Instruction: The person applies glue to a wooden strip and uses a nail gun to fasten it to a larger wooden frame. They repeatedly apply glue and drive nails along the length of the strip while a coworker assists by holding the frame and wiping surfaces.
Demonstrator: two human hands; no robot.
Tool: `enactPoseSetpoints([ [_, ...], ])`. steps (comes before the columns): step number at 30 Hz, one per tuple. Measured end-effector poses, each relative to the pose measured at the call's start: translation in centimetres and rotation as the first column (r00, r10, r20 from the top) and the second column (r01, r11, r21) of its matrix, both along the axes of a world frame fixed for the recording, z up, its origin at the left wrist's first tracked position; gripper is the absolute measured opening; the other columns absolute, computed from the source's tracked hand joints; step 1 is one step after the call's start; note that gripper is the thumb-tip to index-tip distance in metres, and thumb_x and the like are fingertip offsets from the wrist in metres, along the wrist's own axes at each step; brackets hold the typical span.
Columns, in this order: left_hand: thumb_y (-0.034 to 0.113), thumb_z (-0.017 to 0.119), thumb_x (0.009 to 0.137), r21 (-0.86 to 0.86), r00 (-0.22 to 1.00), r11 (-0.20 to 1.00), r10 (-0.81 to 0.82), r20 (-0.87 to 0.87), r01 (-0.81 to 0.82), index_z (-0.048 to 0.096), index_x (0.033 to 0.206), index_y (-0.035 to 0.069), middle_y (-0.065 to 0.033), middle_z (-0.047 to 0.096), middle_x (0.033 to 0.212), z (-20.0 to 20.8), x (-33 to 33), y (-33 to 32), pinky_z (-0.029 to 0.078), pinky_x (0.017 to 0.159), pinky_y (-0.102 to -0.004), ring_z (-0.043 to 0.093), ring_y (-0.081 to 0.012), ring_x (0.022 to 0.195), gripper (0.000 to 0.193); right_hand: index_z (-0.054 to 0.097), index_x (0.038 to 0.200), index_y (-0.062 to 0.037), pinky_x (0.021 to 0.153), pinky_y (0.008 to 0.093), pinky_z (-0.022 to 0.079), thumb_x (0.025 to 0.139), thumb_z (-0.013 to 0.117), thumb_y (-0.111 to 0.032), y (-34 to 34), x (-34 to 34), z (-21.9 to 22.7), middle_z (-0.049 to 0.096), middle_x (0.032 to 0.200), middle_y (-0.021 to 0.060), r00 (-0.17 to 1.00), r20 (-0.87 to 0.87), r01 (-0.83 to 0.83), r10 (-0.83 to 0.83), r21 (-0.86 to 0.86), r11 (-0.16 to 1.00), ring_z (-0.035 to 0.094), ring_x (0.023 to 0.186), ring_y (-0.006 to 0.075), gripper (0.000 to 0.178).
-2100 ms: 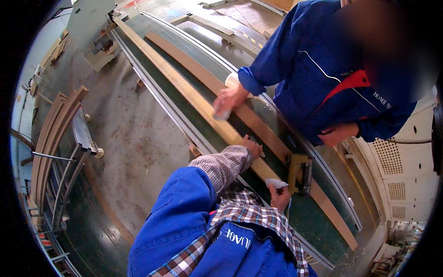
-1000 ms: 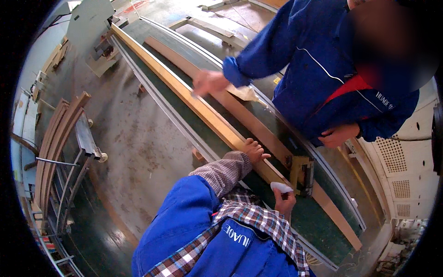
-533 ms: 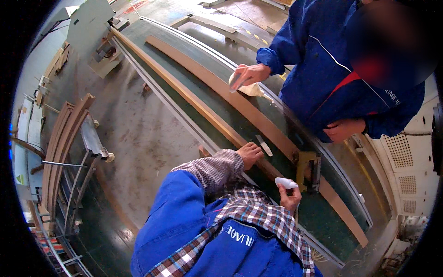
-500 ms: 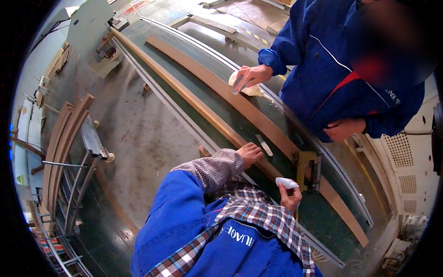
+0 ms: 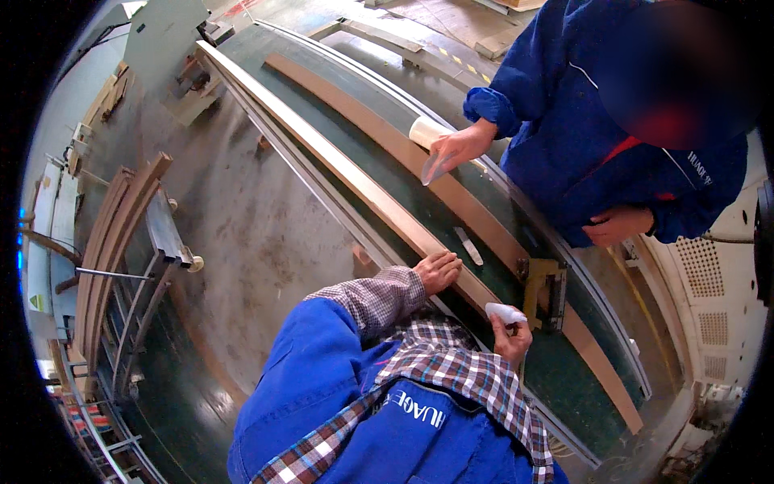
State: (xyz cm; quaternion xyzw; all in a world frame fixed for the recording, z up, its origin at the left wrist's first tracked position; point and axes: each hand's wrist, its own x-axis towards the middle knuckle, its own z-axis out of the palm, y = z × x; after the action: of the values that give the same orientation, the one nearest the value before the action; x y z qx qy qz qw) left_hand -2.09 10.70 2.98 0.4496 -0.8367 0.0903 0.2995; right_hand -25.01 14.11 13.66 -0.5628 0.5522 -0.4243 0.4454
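My left hand (image 5: pixel 438 272) is closed over the near edge of a long straight wooden strip (image 5: pixel 339 165), which runs diagonally along the green-topped bench (image 5: pixel 564 395). In my right hand (image 5: pixel 511 340) is a small white bottle-like thing (image 5: pixel 504 313), held just above the strip's near end. Beyond the strip lies a curved brown wooden strip (image 5: pixel 367 125). A slim whitish tool (image 5: pixel 468 247) rests on the bench between the two strips. Across from me, a co-worker's hand (image 5: pixel 463 148) holds a thin see-through piece beside a pale cylindrical container (image 5: pixel 429 131).
A yellow and black tool (image 5: pixel 544 294) stands on the curved strip, close to my right hand. Metal rails (image 5: pixel 621 339) edge the bench. Curved wooden parts (image 5: pixel 121 242) lean on a wheeled metal rack at the left. A perforated pale panel (image 5: pixel 700 266) stands at the right.
The straight strip has been tilted under my left hand, so its broad pale face now shows. The co-worker's hand and container have shifted, and the container's nozzle is no longer seen.
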Motion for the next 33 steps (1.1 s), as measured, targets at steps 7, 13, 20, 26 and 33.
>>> enactPoseSetpoints([
  [7,0.013,0.055,0.076,0.090,0.999,0.995,0.037,-0.009,-0.036,0.058,0.101,0.000,-0.0163,0.051,0.127,-1.5,0.0,1.0,0.035,0.103,-0.0466,0.047,-0.0306,0.120,0.028,0.061,0.095,0.0013,0.076,0.0286,0.048,0.077,0.071,-0.007,0.0,-0.6,-0.8,0.064,0.091,0.0076,0.997,-0.065,0.042,-0.043,-0.023,0.999,0.059,0.083,0.0149,0.022],
  [13,0.014,0.053,0.078,0.110,0.996,0.994,0.009,-0.090,0.001,0.052,0.116,0.002,-0.0156,0.043,0.134,-3.4,0.3,0.8,0.031,0.106,-0.0466,0.042,-0.0302,0.125,0.040,0.062,0.096,0.0006,0.076,0.0285,0.048,0.077,0.071,-0.008,0.1,0.0,0.0,0.064,0.091,0.0088,0.996,-0.081,0.046,-0.044,0.025,0.999,0.059,0.083,0.0151,0.023],
  [20,0.009,0.052,0.078,0.124,0.997,0.992,0.005,-0.081,0.005,0.048,0.124,0.004,-0.0129,0.040,0.137,-3.6,0.3,0.8,0.030,0.107,-0.0445,0.039,-0.0272,0.127,0.046,0.062,0.096,0.0019,0.072,0.0285,0.048,0.076,0.072,-0.011,0.1,-0.7,-0.8,0.066,0.088,0.0088,0.995,-0.102,0.028,-0.023,0.053,0.998,0.060,0.081,0.0162,0.025],
  [26,0.010,0.049,0.076,-0.026,0.989,0.997,0.063,-0.135,-0.067,0.057,0.115,0.006,-0.0123,0.048,0.131,-5.8,-0.3,0.9,0.032,0.106,-0.0442,0.045,-0.0276,0.122,0.041,0.063,0.093,0.0020,0.071,0.0319,0.048,0.074,0.072,-0.018,0.3,-0.7,-0.9,0.066,0.086,0.0113,0.965,-0.261,0.051,-0.033,0.063,0.997,0.062,0.079,0.0185,0.029],
  [33,0.012,0.052,0.075,0.099,0.994,0.992,0.084,-0.074,-0.077,0.055,0.116,0.006,-0.0115,0.047,0.132,-4.6,-1.0,0.8,0.033,0.105,-0.0433,0.046,-0.0280,0.122,0.043,0.063,0.091,0.0033,0.070,0.0352,0.049,0.068,0.075,-0.025,0.2,-1.6,-2.8,0.066,0.086,0.0159,0.961,-0.265,0.109,-0.083,0.086,0.990,0.064,0.077,0.0226,0.038],
])
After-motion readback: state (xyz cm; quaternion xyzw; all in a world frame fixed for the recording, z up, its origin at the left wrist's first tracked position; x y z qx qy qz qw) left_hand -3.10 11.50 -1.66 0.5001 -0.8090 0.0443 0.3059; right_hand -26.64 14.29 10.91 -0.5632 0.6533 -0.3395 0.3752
